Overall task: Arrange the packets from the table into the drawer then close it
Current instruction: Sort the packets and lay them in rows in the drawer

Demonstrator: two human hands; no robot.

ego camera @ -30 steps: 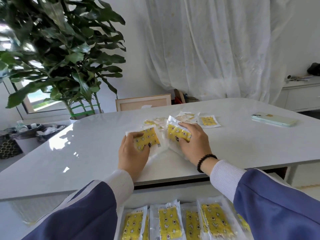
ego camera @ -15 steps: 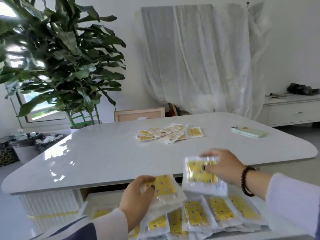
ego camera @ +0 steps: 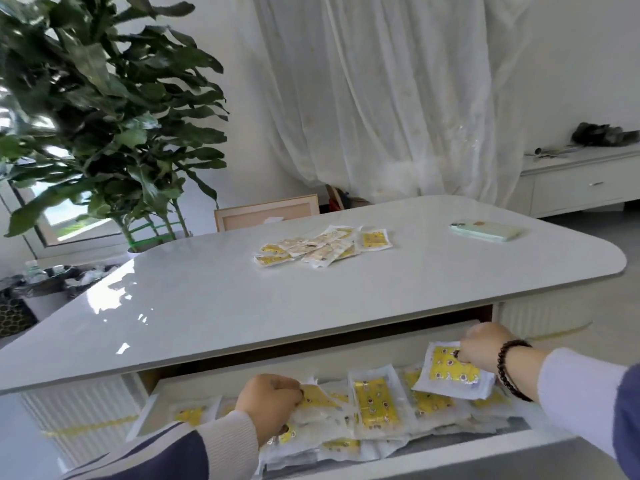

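The white drawer [ego camera: 346, 363] stands pulled out under the table edge, filled with several clear packets with yellow contents [ego camera: 375, 401]. My left hand [ego camera: 268, 403] is down inside the drawer's left half, fingers closed on a yellow packet [ego camera: 317, 398] lying among the others. My right hand [ego camera: 485, 348] holds another yellow packet [ego camera: 450, 372] by its top edge, tilted just above the packets at the drawer's right end. A loose pile of several packets [ego camera: 322, 247] remains on the white table [ego camera: 207, 306], far from both hands.
A pale green phone [ego camera: 485, 232] lies at the table's far right. A large leafy plant [ego camera: 104, 116] stands behind the table's left side, a wooden frame [ego camera: 266, 211] leans behind the table, and a white cabinet [ego camera: 581, 185] sits at the right wall.
Both hands carried a packet each from the tabletop pile down over the table edge into the open drawer. The view pulled back and lowered.
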